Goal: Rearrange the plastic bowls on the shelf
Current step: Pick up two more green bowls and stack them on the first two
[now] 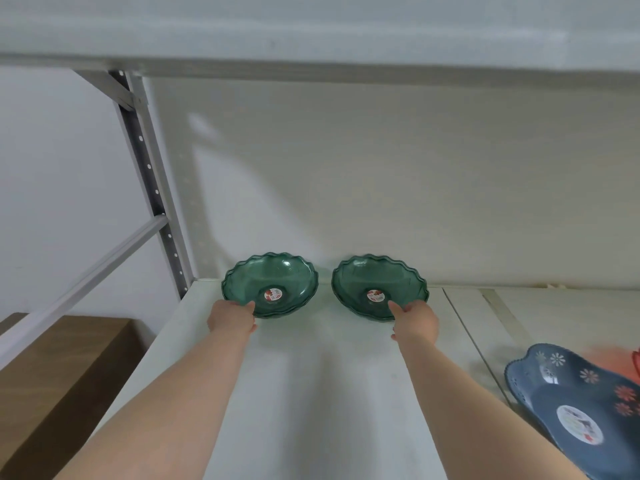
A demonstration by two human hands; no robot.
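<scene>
While each grip pinches a near rim, left hand (231,318) on left green bowl (277,277), right hand (415,322) on right green bowl (384,278)

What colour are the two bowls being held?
Translucent dark green bowls, seen in the head view.

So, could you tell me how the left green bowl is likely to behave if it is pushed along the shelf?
The left green bowl looks like thin translucent plastic, so probably light. Its glossy base on the smooth white shelf should slide easily. The left hand grips only the near rim, so pressing down there might tip the wide, shallow bowl.
</scene>
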